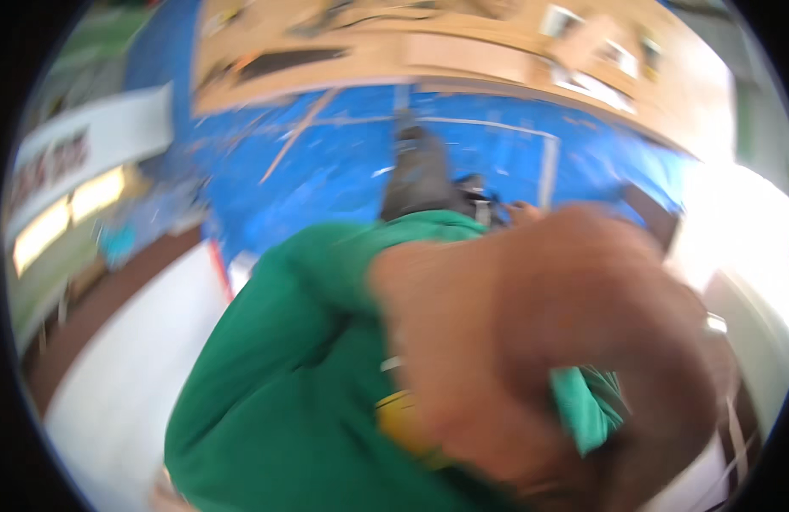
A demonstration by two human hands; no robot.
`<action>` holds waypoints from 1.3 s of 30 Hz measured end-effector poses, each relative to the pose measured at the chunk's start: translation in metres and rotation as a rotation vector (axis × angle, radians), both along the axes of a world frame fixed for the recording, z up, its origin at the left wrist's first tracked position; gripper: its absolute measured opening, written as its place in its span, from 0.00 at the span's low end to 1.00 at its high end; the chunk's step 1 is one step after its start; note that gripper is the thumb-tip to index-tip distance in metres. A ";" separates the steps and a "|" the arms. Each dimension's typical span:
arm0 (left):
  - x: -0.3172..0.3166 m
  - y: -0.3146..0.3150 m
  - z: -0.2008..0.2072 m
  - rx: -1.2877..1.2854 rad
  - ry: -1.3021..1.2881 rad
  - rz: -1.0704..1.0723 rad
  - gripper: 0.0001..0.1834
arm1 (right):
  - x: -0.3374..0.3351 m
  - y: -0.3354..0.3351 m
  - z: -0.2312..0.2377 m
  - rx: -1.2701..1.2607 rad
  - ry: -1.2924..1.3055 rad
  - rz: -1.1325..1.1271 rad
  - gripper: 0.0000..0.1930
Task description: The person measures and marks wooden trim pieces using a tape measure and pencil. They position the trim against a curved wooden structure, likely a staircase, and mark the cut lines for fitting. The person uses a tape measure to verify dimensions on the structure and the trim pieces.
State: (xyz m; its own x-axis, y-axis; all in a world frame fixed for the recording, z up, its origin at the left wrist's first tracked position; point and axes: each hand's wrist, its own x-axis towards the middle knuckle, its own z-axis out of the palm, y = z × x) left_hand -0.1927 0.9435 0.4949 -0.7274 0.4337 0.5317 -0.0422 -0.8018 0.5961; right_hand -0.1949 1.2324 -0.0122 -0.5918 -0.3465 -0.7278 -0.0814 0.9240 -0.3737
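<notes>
My left hand (pixel 462 341) is raised very close in front of me, out of a green sleeve (pixel 326 273). It is smeared by motion. A darker, curled part to its right bends round a gap where green cloth shows; whether that is its own fingers or my other hand, I cannot tell. Nothing held can be made out. Below the hand a yellow patch (pixel 403 422) lies against the green top; its kind is unclear. A small skin-coloured bit (pixel 522 212) pokes out behind the hand. Past it my dark trouser leg (pixel 416 171) stands on a blue sheet (pixel 326 179).
Ahead, a wooden workbench (pixel 377 68) bears a dark saw-like blade (pixel 292 61), a flat board (pixel 467 58) and several papers. A thin wooden strip (pixel 300 136) lies on the blue sheet. A white panel (pixel 147 341) stands at left; bright light comes from the right.
</notes>
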 end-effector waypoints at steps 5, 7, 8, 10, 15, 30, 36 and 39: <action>0.022 -0.133 -0.037 -0.389 -0.001 0.067 0.14 | 0.006 0.033 0.071 0.127 0.071 -0.041 0.22; 0.005 -0.186 -0.085 -0.683 -0.194 0.249 0.16 | -0.032 -0.090 0.046 -0.056 0.134 -0.019 0.20; 0.001 -0.213 -0.128 -0.873 -0.422 0.426 0.17 | -0.048 -0.125 0.044 -0.095 0.138 -0.004 0.18; 0.011 -0.275 -0.258 -0.996 -0.826 0.926 0.18 | -0.069 -0.216 0.046 -0.256 0.273 0.056 0.16; 0.002 -0.459 -0.428 -1.605 -0.869 1.391 0.25 | -0.140 -0.473 0.065 -0.615 0.476 0.330 0.11; -0.038 -0.596 -0.541 -1.655 -0.779 1.402 0.21 | -0.247 -0.811 0.003 -0.271 0.687 1.524 0.11; 0.008 -0.560 -0.441 -1.300 -1.033 1.625 0.42 | -0.215 -0.703 0.025 -0.522 0.868 0.860 0.24; 0.070 -0.504 -0.429 -1.192 -1.158 1.456 0.30 | -0.142 -0.603 0.070 -0.393 0.306 0.110 0.26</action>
State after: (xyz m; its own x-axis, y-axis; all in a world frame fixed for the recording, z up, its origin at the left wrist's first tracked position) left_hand -0.1222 0.4392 0.0656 -0.4635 -0.8444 -0.2688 -0.5214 0.0146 0.8532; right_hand -0.3373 0.6298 0.0579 -0.7020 -0.6317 -0.3288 -0.3308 0.6981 -0.6350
